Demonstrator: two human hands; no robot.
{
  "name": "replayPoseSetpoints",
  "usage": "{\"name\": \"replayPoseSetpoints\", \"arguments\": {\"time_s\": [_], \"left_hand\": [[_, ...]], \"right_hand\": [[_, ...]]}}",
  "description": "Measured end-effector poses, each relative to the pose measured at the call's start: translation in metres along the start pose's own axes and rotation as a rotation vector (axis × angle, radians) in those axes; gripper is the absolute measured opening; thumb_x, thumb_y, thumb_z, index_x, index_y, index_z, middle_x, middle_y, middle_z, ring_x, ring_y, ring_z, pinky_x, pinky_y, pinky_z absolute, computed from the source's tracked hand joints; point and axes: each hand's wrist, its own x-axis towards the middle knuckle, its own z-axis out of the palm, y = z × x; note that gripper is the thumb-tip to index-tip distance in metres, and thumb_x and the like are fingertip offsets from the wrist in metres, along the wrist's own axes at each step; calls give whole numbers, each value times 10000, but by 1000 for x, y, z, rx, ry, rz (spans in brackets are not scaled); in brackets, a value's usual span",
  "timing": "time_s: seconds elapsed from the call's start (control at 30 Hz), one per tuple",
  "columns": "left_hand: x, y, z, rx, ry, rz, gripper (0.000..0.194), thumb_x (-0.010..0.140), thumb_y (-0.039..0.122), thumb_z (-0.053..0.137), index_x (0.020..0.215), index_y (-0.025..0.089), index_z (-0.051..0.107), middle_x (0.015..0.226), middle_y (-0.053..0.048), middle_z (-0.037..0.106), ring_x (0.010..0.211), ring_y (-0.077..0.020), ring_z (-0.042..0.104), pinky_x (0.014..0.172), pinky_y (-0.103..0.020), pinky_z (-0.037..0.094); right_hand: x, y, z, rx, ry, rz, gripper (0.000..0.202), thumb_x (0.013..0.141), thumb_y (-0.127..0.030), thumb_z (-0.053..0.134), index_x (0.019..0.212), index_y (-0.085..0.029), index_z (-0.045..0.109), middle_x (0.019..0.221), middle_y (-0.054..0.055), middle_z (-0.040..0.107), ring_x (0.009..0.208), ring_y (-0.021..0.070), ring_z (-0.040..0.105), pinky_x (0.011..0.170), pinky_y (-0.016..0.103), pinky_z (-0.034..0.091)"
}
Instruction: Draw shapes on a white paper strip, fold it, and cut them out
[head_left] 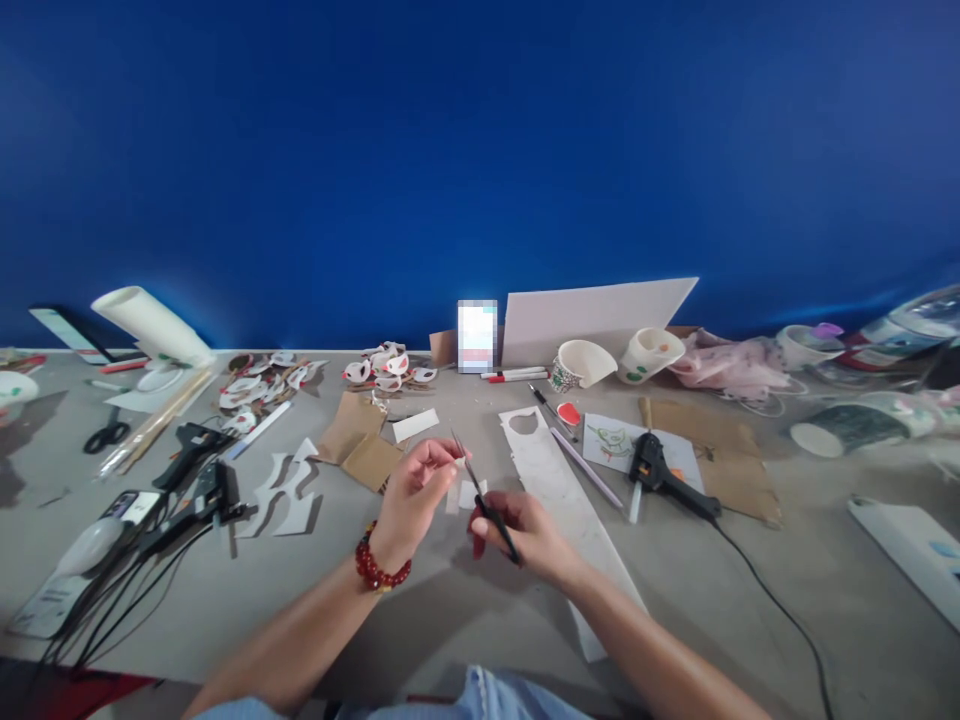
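My right hand (517, 532) grips black-handled scissors (496, 524), their thin blades pointing up and away toward my left fingertips. My left hand (420, 490), with a red bead bracelet (377, 568) at the wrist, is pinched near the blade tips on a small whitish piece (460, 465), mostly hidden by the fingers. Small white scraps (471, 493) show between the two hands, on the table just beyond them. A long white board strip (559, 500) with a cut-out at its far end lies partly beneath my right forearm.
Glue guns (202, 495) with cables lie at left, beside white cut-outs (289, 495). Another glue gun (664, 475) rests at right on paper and cardboard (739, 465). Paper cups (581, 364), markers (517, 375) and a bright phone (477, 337) stand or lie along the blue wall.
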Motion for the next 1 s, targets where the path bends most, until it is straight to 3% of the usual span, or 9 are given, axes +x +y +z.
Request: {"name": "replayPoseSetpoints", "arguments": {"time_s": [0.63,1.0], "left_hand": [[-1,1,-1,-54,-37,-69,106,825,203,598,729,180,561,891,-43,682,879,-164,609,809,-274,451],[1,3,-4,-68,-66,-100,127,821,237,627,728,182,561,880,-44,674,858,-168,611,785,-278,458]], "right_hand": [[1,7,-5,-42,-25,18,499,803,-624,617,652,-148,594,569,14,645,496,103,510,478,201,325],[1,-4,-8,-72,-19,51,464,782,-592,622,597,-174,541,512,-7,612,467,108,514,474,206,327]]}}
